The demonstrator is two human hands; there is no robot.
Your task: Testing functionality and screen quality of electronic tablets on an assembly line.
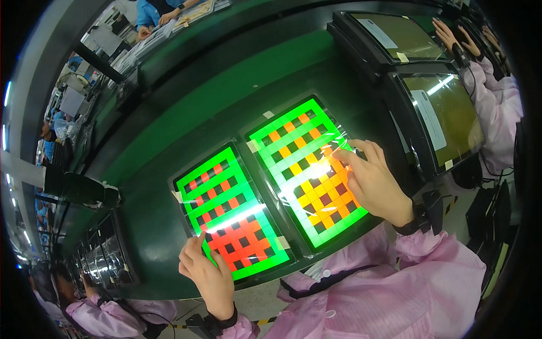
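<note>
Two tablets lie side by side on the dark green bench, their screens lit with grids of coloured squares. Green, red and black squares fill the left tablet [240, 195]; green, orange, yellow and black ones fill the right tablet [293, 152]. My left hand [210, 271] rests at the lower left edge of the left tablet, fingers apart and fingertips on its screen. Over the right edge of the right tablet, my right hand [375, 181] touches the screen with its fingertips, thumb spread away. Neither hand grips anything. Glare whitens part of both screens.
Two more tablets with dark screens, an upper one [395, 37] and a lower one [440, 113], stand at the right beside a co-worker's hands [451, 37]. A dark post-like arm [84, 189] juts in at the left. Further people work across the bench and at the lower left.
</note>
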